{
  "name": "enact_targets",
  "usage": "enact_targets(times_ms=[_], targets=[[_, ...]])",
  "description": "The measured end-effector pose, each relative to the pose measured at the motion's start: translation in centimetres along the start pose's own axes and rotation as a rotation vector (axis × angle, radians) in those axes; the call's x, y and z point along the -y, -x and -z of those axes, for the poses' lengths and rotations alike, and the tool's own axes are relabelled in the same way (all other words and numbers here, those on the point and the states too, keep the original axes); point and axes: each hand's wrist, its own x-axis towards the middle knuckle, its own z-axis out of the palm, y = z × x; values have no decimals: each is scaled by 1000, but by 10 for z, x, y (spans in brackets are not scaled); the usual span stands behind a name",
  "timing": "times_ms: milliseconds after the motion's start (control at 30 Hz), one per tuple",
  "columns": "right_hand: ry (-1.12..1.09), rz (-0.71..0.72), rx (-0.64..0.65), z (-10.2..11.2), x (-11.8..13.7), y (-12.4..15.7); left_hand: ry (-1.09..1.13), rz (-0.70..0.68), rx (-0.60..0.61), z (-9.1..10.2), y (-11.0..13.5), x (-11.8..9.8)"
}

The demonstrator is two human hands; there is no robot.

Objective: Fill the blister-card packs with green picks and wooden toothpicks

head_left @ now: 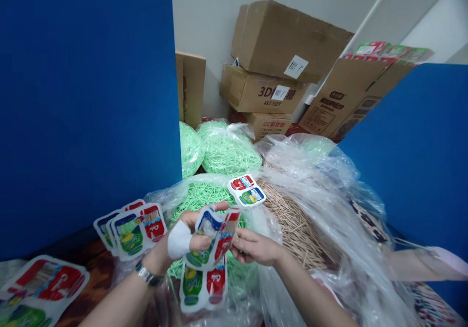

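My left hand, with a white wrap around the thumb base and a metal watch at the wrist, grips a bent two-part packet, one half green and blue, the other red and marked "Cola". At the packet's right edge, my right hand has its fingers pressed together; what they pinch is hidden. Below hangs or lies another such packet. Under both hands sits an opened clear bag of thin green sticks. To its right, another opened bag holds brown sticks. One packet rests between these bags.
Several similar packets lie at left, with another at the lower left. Behind are tied bags of green sticks and stacked cartons. Blue panels flank both sides. At right, another person's arm reaches in.
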Motion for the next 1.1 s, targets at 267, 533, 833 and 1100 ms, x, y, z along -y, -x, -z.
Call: enact_targets(times_ms=[267,533,833,1100], targets=[[-66,10,17,-14,3,-11,442,107,47,-32,-12,22],[-460,157,-449,8,4,-11,-263,-125,-213,0,-7,14],[-615,645,-841,-32,67,-5,-714,-176,-307,-28,18,50],[-420,802,-799,-61,76,-11,-823,-334,-321,-41,19,57]])
